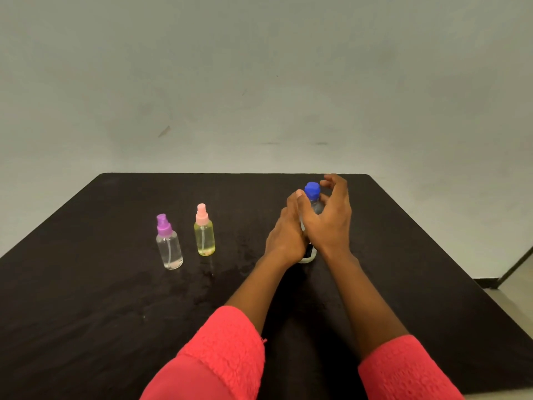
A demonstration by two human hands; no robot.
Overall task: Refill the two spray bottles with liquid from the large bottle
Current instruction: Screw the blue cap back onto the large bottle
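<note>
The large clear bottle (315,204) with a blue cap (312,190) stands upright on the dark table (115,298), right of centre. My left hand (287,229) grips its body from the left. My right hand (328,217) hovers beside the cap with fingers loosely spread, not clearly touching it. Most of the bottle is hidden behind both hands. A spray bottle with a purple top (168,243) holding clear liquid stands at the left. A spray bottle with a pink top (204,232) holding yellowish liquid stands just right of it. Both spray tops are on.
A plain grey wall (259,82) rises behind the table's far edge. The table's right edge runs diagonally near a floor strip (516,278). Faint wet smears show on the table between the spray bottles and my arms.
</note>
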